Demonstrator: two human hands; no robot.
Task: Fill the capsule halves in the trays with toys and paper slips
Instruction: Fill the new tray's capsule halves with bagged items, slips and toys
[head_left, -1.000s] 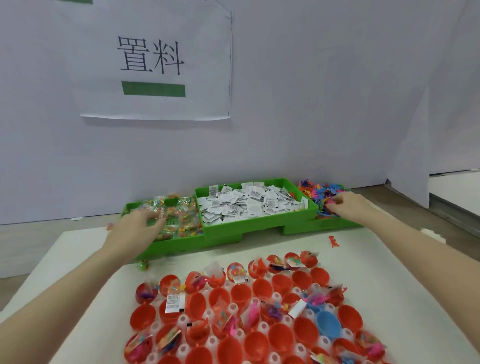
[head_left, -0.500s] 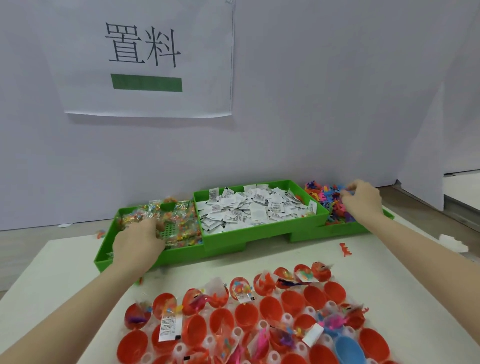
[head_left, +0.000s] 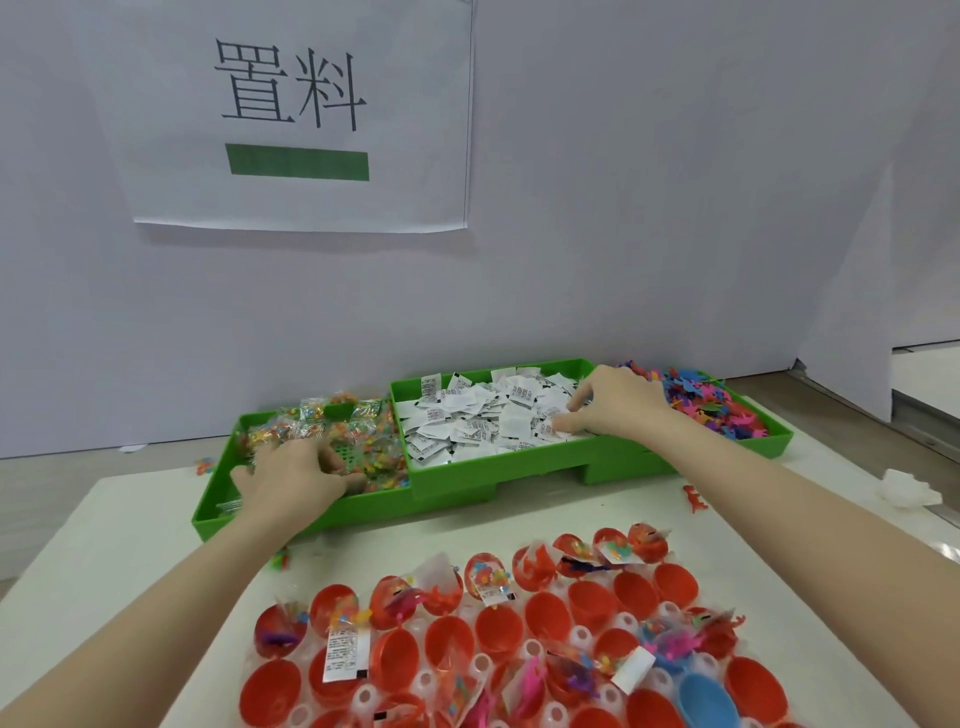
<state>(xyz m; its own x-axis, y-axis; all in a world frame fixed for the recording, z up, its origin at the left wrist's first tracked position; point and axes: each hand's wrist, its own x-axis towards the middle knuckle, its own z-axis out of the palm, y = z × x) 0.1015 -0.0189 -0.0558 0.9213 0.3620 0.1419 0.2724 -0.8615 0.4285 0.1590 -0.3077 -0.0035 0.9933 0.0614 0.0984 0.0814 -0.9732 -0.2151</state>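
Three green bins stand in a row at the far edge of the white table (head_left: 104, 545), against the white wall. The left bin (head_left: 208, 514) holds clear packets (head_left: 363, 431) of small multicoloured toys, and part of its perforated floor shows bare. The middle bin (head_left: 467, 478) sits higher than its neighbours and is heaped with white paper slips (head_left: 467, 421) printed with black codes. The right bin (head_left: 774, 441) holds loose pink, blue and orange plastic figures (head_left: 696, 400). The left hand (head_left: 296, 478) lies palm down inside the left bin, fingers curled among the packets; whether it pinches one cannot be told. The right hand (head_left: 608, 405) reaches into the middle bin, fingers bent down onto the slips, fingertips touching the paper; a firm pinch cannot be confirmed. Nearest the camera lies the clear tray (head_left: 582, 634) of capsule halves (head_left: 493, 629), set in staggered rows with open mouths facing up and long axes roughly upright, tilted slightly toward the camera. Nearly all halves are red; one blue half (head_left: 706, 701) sits low on the right. The far row holds packets and slips; several halves in the middle rows show bare interiors. One slip (head_left: 345, 652) lies across a half at the left, long axis near upright in view, and another slip (head_left: 631, 670) lies tilted beside the blue half. A red figure (head_left: 695, 498) lies on the table near the right forearm, and crumpled white paper (head_left: 909, 488) rests at the table's right edge. A sign (head_left: 296, 114) with black characters and a green bar hangs on the wall.
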